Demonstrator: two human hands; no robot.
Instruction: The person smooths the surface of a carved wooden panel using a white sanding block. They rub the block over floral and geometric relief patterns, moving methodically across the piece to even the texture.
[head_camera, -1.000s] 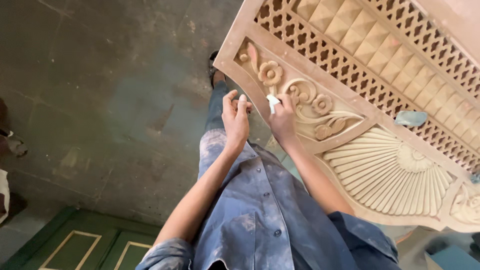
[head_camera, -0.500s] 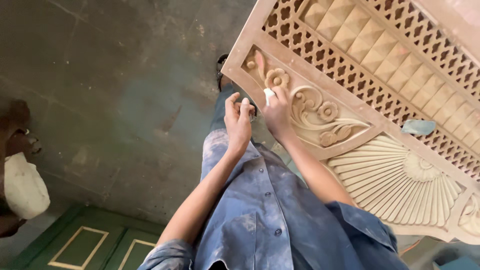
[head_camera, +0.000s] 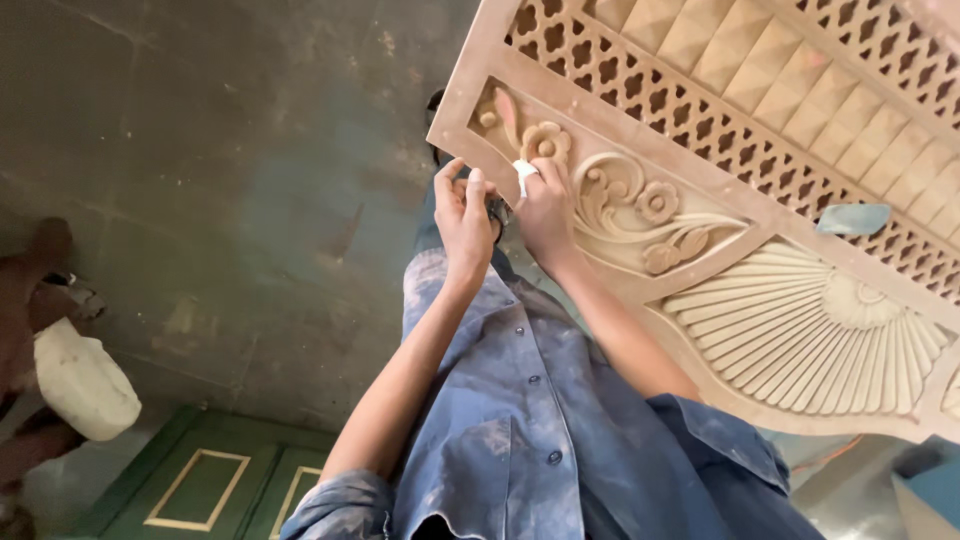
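The person stands over a large pale carved wooden panel (head_camera: 760, 230), its face worked with scrolls, flowers, a fan of ribs and bands of pierced lattice, which lies tilted across the upper right of the view above a grey-green concrete floor (head_camera: 200, 180). The right hand (head_camera: 545, 215) presses down on the scroll carving near the panel's lower left corner, its fingers closed around a small white folded scrap (head_camera: 523, 172), probably abrasive paper or cloth. The left hand (head_camera: 465, 220) sits just beside it at the panel's edge, fingers curled; whether it grips the edge or something small cannot be told. The two hands are close together, almost touching.

The step in hand looks like smoothing the recesses of the floral relief. The next move would call for light, controlled pressure along the curved grooves, with the left hand steadying the panel so that the thin petals are not rounded off.

Against the earlier frames, the view has swung: the panel sits further right and higher, and more floor shows. At the left edge a white bundle (head_camera: 85, 385) has come further into sight. The hands stay at the same corner of the carving.

A blue-grey scrap (head_camera: 853, 218) lies on the lattice, well apart from both hands.
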